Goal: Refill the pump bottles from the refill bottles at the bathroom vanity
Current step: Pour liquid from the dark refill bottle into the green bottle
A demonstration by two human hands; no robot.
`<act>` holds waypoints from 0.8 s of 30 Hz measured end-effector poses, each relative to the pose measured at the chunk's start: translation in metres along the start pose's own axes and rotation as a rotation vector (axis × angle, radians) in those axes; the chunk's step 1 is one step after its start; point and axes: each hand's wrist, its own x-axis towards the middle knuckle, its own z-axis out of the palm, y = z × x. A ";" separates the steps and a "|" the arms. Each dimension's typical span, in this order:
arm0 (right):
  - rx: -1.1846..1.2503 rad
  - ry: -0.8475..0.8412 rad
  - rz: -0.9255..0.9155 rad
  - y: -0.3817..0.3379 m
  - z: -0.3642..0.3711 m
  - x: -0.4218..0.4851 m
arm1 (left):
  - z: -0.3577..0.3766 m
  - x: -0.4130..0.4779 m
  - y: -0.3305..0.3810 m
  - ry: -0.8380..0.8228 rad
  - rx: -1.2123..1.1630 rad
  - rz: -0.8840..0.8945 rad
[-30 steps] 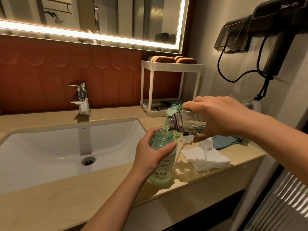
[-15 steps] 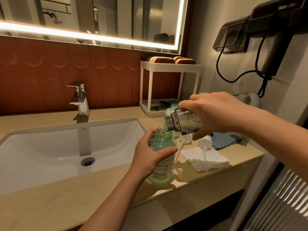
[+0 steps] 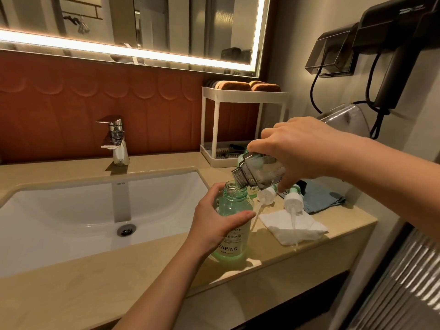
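Tilted steeper since second ago: clear plastic refill bottle [image 3: 259,173], my right hand [image 3: 307,148] clamped round it, neck over mouth of green translucent pump bottle [image 3: 234,210]. Left hand [image 3: 214,225] grips that on beige tabletop [image 3: 95,270]. Risk: overtilt, stream misses narrow mouth, spills.

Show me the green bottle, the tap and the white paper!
green bottle [image 3: 234,244]: head view, on its front label.
tap [image 3: 117,148]: head view, on its shiny upright body.
white paper [image 3: 273,223]: head view, on its bare left part.
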 end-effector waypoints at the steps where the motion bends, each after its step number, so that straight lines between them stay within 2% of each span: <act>1: -0.012 -0.001 -0.011 -0.001 -0.002 0.001 | 0.000 0.000 0.000 -0.001 0.000 -0.003; 17: -0.310 -0.004 -0.079 -0.022 -0.027 0.007 | 0.001 0.000 -0.002 0.003 -0.049 0.002; 24: -0.369 0.002 -0.085 -0.025 -0.026 0.003 | 0.001 -0.002 -0.002 -0.011 -0.056 -0.014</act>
